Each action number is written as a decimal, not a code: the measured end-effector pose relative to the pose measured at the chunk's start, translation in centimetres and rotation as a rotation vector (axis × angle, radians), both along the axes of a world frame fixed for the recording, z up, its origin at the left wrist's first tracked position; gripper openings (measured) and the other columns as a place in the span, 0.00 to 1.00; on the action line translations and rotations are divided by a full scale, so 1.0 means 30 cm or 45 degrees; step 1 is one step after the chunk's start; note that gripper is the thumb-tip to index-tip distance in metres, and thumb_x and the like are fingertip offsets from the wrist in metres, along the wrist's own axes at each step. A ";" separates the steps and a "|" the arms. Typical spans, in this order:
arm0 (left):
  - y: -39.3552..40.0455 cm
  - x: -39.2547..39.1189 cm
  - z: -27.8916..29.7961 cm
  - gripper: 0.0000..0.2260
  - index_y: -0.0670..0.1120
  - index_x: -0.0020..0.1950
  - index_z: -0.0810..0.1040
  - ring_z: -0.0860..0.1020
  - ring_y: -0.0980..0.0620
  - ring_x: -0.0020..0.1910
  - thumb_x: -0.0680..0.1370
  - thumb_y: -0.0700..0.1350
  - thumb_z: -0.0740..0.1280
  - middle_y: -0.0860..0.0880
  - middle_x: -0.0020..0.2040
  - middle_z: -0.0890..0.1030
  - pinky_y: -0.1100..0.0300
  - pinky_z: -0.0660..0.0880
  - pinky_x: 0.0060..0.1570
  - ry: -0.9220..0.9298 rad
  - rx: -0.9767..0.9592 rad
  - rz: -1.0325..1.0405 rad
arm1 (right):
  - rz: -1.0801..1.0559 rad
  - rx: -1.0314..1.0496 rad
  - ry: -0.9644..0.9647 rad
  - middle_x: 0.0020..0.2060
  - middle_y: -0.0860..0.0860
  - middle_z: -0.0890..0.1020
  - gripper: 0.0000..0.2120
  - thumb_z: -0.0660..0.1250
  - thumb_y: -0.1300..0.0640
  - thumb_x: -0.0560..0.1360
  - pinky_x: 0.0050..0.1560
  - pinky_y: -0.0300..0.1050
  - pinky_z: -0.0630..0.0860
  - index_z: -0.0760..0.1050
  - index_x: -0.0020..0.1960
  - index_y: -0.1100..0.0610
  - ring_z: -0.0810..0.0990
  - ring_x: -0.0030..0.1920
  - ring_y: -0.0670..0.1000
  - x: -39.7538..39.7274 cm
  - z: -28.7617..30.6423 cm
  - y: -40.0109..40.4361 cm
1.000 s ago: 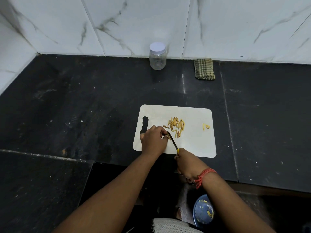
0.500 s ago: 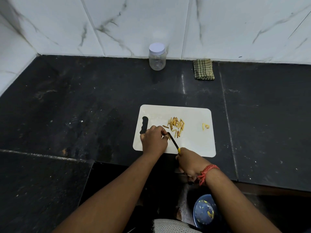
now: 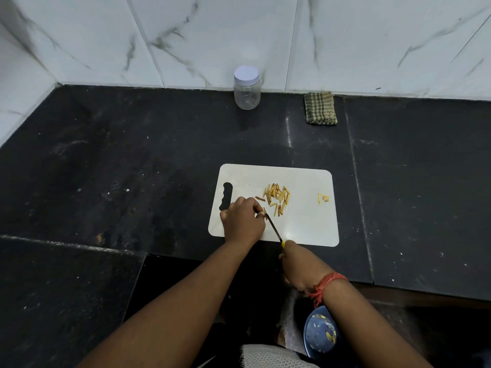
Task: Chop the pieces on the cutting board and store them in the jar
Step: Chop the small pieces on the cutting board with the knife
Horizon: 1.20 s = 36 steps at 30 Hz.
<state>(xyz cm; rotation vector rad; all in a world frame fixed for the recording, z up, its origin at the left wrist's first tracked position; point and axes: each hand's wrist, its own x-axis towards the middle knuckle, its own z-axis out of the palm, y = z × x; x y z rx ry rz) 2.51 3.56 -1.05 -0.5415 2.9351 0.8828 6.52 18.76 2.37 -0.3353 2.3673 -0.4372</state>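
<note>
A white cutting board (image 3: 305, 221) lies on the black counter. A pile of thin yellow-brown strips (image 3: 276, 197) sits near its middle, and a small yellow scrap (image 3: 322, 198) lies toward its right edge. My left hand (image 3: 243, 221) rests on the board's left part, fingertips curled and pinching a small piece at the blade's tip. My right hand (image 3: 300, 264) grips the yellow-handled knife (image 3: 273, 227) at the board's near edge, blade angled up-left. A clear jar with a white lid (image 3: 247, 88) stands shut at the back wall.
A folded green checked cloth (image 3: 320, 108) lies by the wall, right of the jar. Below the counter edge, a blue bowl (image 3: 320, 333) holds a few yellow scraps. Marble-tiled walls close the back and left.
The hands have hardly shifted; the knife stays against the piece under my left fingertips. My right hand has drawn slightly back toward me.
</note>
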 end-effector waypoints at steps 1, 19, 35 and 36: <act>0.000 0.001 0.000 0.03 0.54 0.45 0.78 0.75 0.52 0.52 0.77 0.46 0.69 0.56 0.48 0.76 0.51 0.65 0.59 0.003 -0.007 -0.002 | -0.042 -0.020 -0.005 0.34 0.47 0.68 0.04 0.57 0.65 0.79 0.30 0.36 0.62 0.62 0.48 0.58 0.66 0.32 0.42 0.009 0.000 0.007; 0.001 0.038 -0.006 0.06 0.53 0.55 0.78 0.72 0.51 0.58 0.81 0.46 0.63 0.53 0.56 0.75 0.52 0.60 0.60 0.069 -0.100 -0.083 | -0.828 -0.864 -0.617 0.25 0.52 0.71 0.08 0.55 0.55 0.83 0.23 0.32 0.58 0.66 0.46 0.57 0.59 0.17 0.49 0.072 0.044 0.068; -0.002 -0.017 -0.009 0.09 0.54 0.59 0.80 0.69 0.49 0.59 0.80 0.50 0.65 0.51 0.56 0.74 0.50 0.63 0.57 0.169 -0.237 -0.136 | -0.912 -0.953 -0.491 0.25 0.53 0.71 0.08 0.56 0.56 0.83 0.23 0.34 0.57 0.68 0.47 0.57 0.59 0.17 0.49 0.019 0.083 0.086; -0.012 -0.024 -0.010 0.10 0.54 0.60 0.79 0.69 0.48 0.59 0.80 0.50 0.65 0.51 0.58 0.74 0.50 0.64 0.57 0.176 -0.256 -0.114 | -0.914 -0.955 -0.488 0.25 0.53 0.71 0.08 0.56 0.56 0.83 0.22 0.34 0.57 0.68 0.48 0.58 0.59 0.17 0.49 0.017 0.084 0.088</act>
